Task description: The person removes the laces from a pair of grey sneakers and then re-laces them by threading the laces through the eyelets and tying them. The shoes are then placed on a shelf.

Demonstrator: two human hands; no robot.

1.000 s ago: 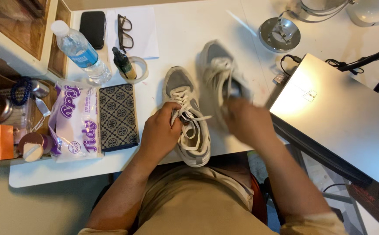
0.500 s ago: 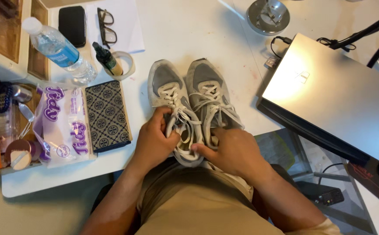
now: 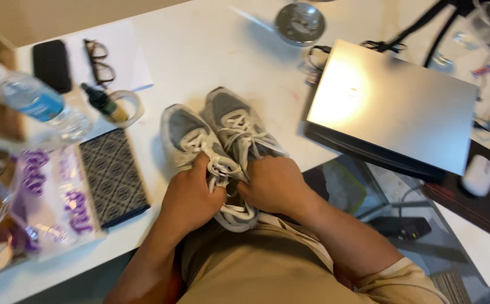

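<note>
Two grey sneakers [image 3: 216,135] sit side by side at the near edge of the white bench [image 3: 228,56]. The left hand [image 3: 191,194] pinches the left sneaker's white laces [image 3: 220,167]; the right hand [image 3: 276,183] clamps the other sneaker, steadying it. A closed laptop [image 3: 391,104] lies right of the hands.

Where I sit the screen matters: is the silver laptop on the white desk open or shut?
Shut. The silver laptop lies flat on the white desk with its lid down; only the plain metal top shows, no screen or keyboard.

Hands [image 3: 231,191] hide shoe heels [image 3: 235,215]; tissue pack [image 3: 53,208] blurred, cut off.
</note>
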